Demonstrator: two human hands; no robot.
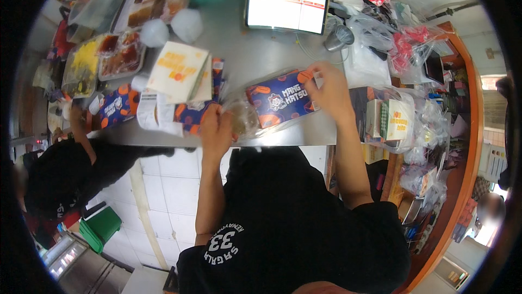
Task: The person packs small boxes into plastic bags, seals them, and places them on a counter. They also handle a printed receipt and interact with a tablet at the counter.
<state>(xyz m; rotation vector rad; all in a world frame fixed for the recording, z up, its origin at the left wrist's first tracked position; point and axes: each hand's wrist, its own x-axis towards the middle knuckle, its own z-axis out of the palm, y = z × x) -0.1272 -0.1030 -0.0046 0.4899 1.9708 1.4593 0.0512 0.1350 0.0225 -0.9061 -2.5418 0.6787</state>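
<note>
A blue printed carton (pixel 281 102) with orange shapes lies on the steel worktop, apparently inside a clear plastic bag (pixel 261 130). My right hand (pixel 329 92) pinches the bag at the carton's right end. At the bag's left side is a round clear container (pixel 241 116) with something brownish in it. My left hand (pixel 217 128) is beside this container, fingers bent; blur hides whether it grips the film. Just left of that hand, white paper bags with orange print (pixel 179 71) rest on another blue carton (pixel 189 112) and a printed paper slip (pixel 153 110).
A lit tablet (pixel 285 6) stands at the back, near a metal cup (pixel 339 38). Food trays (pixel 122 57) fill the left side. Packed plastic bags (pixel 387 116) crowd the right. A co-worker (pixel 69 171) in black stands at left, near another blue carton (pixel 118 106).
</note>
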